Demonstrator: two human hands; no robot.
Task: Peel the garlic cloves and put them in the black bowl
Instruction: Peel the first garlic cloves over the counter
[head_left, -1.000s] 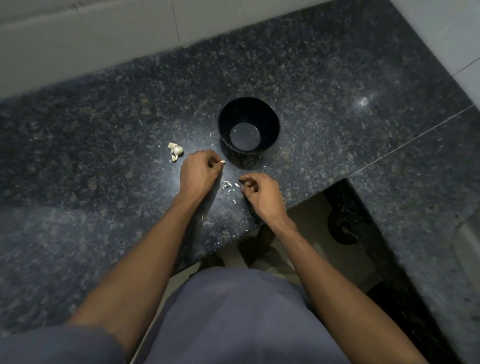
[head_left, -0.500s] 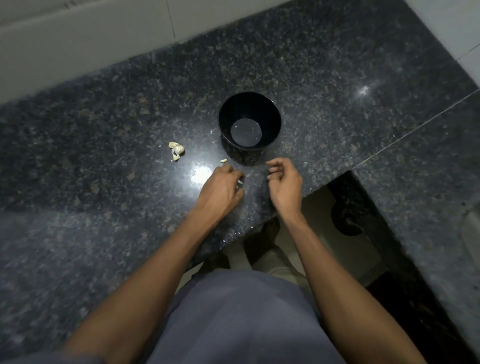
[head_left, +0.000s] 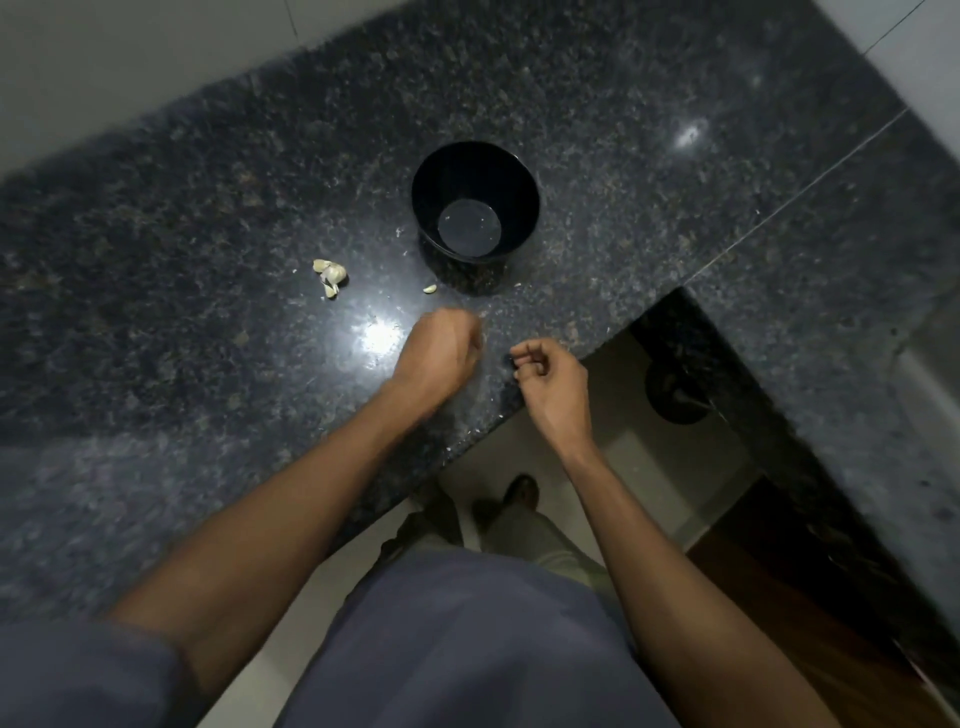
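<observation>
Loose clove (head_left: 429, 289): a small pale piece lies on the dark granite counter (head_left: 156, 260), just beside the near-left foot of the black bowl (head_left: 475, 156). Whether it is peeled I cannot tell at this size.

Clove's long axis: it seems to run roughly left to right across the counter, slightly curved, though it is too small to be sure.

Garlic pile (head_left: 329, 274): a few pale cloves, papery skin on them, sit together further left, well apart from the bowl and from both hands.

Bowl: upright, its inside showing only a shiny bottom; no garlic seen in it.

Left hand (head_left: 441, 348): knuckles up and blurred, fingers curled under, close to the counter. Whether it pinches anything I cannot tell; the fingertips are hidden.

Right hand (head_left: 550, 379): near the counter's front edge, fingers curled in toward the palm with the thumb against them. Nothing visible between them, though a scrap of skin could hide there.

Key relation: the loose clove lies straight beyond the left hand, toward the bowl, near; the right hand is farther from it and off to the right.

Nearer hand: the left, for both the loose clove and the pile.

Judged next move: probably a short forward reach by the left hand, then into the bowl if the clove is peeled.
</observation>
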